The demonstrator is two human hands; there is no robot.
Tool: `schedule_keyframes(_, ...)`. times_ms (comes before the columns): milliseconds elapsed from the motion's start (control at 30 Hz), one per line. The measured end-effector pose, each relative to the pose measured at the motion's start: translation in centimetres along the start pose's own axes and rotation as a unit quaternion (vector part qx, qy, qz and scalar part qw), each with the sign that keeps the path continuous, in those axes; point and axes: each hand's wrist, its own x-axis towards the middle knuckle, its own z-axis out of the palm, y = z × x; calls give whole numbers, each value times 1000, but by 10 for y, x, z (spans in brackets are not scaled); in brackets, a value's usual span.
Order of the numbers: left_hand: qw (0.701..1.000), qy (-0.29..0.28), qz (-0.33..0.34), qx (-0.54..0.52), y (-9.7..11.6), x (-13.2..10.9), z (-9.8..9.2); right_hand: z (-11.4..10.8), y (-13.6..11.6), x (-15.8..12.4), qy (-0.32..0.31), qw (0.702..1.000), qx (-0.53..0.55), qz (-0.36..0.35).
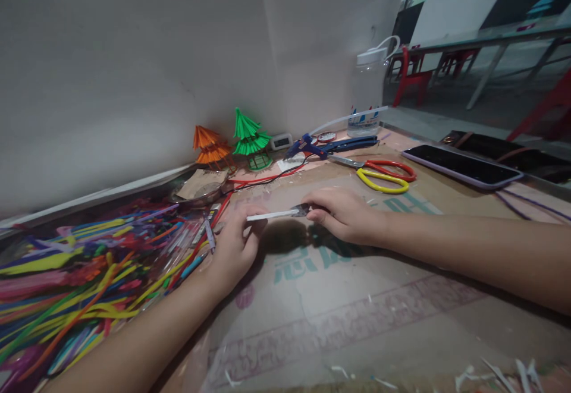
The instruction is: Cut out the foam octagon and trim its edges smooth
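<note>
In the head view, my left hand (238,232) is closed on one end of a thin white stick (272,215). It reaches across to my right hand (341,211), whose fingers pinch a small dark piece (300,210) at the stick's other end. Whether that piece is a blade or part of the stick, I cannot tell. Both hands are just above a cardboard sheet (339,316) with green and purple print. Beyond my right hand lie scissors (383,178) with one red and one yellow handle, and a blue glue gun (307,145).
Colourful pipe cleaners (89,286) spread over the left side. An orange paper-like tree (212,148) and a green one (250,137) stand at the back. A clear bottle (368,93) stands behind a phone (464,166). White scraps (504,375) lie along the near edge.
</note>
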Motion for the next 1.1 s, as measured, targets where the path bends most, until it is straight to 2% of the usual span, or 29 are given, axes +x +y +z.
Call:
schedule_keyframes(333,1000,-8,1,-18,-4,-1,1,1,2,1,-27,999,-13,15)
schedule_keyframes(567,999,-23,15,-21,0,-3,2,2,2,1,-17,1000,-9,0)
schedule_keyframes(800,1000,17,-1,-4,-3,-1,3,4,9,1,22,999,11,25)
schedule_keyframes(967,1000,-14,11,0,-1,-2,2,2,1,0,-1,1000,-12,-14)
schedule_keyframes(1100,999,-24,23,33,3,-2,0,1,-3,1,2,999,-31,-15)
